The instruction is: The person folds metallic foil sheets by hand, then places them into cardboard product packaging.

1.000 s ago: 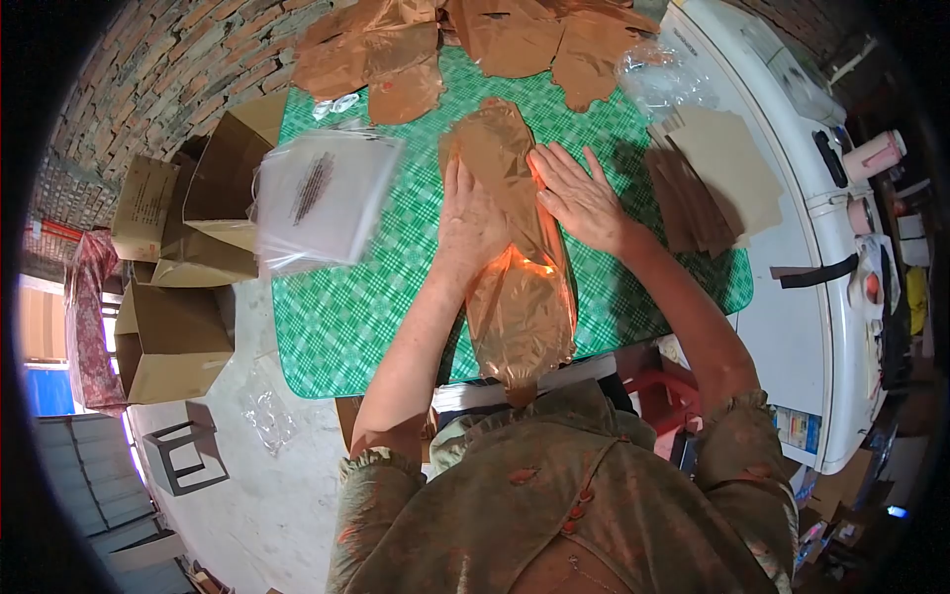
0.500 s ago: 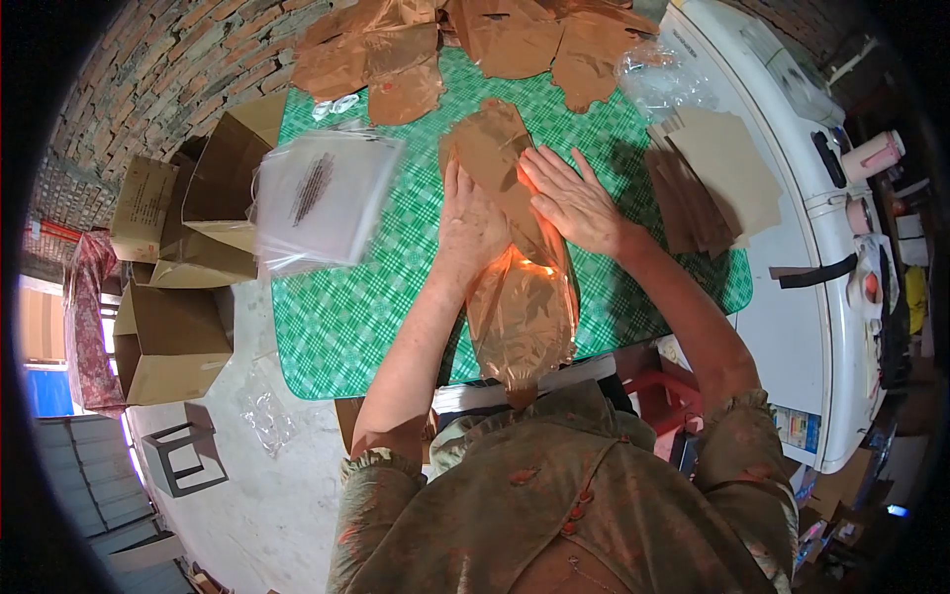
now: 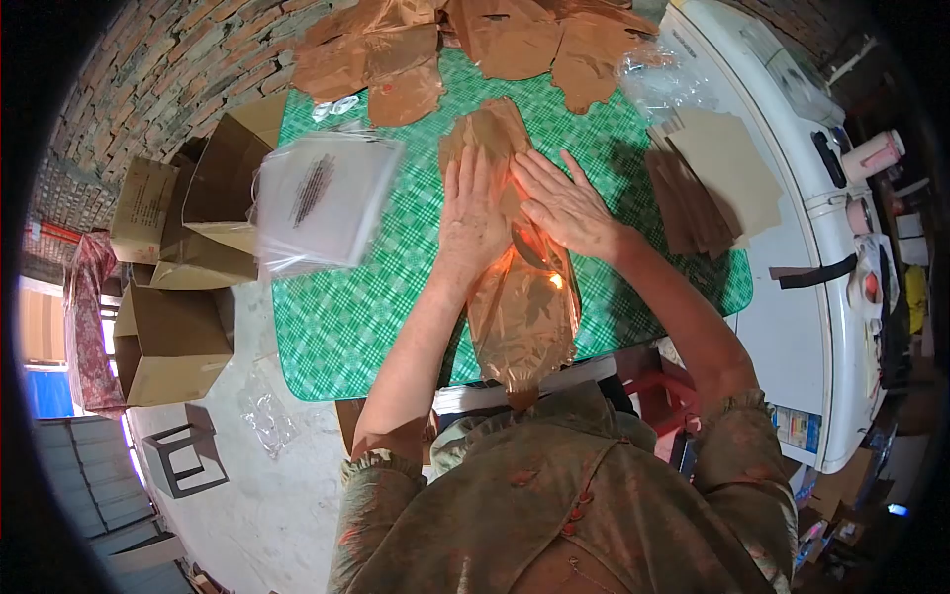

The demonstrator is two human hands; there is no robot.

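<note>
A shiny copper-coloured foil sheet, narrow and folded [image 3: 520,327], lies lengthwise on the green checked tablecloth [image 3: 341,332], its near end hanging past the table edge against my clothing. My left hand [image 3: 473,213] rests flat on the foil's left side, fingers stretched toward the far end. On the right side, my right hand [image 3: 566,206] lies with its fingers spread, fingertips on the foil and thumb apart. Creases and bright reflections show between and below the hands. Neither hand grips anything.
Clear plastic bags [image 3: 327,198] are stacked at the left. Beige card sheets [image 3: 727,173] lie at the right, near crumpled clear plastic [image 3: 668,84]. More copper foil pieces [image 3: 510,45] cover the far edge. Open cardboard boxes [image 3: 178,342] stand left of the table, a white refrigerator [image 3: 792,297] right.
My left hand has shifted slightly, its fingers now more spread over the foil. The right hand has moved a little left, further onto the foil, whose creases and reflections have changed.
</note>
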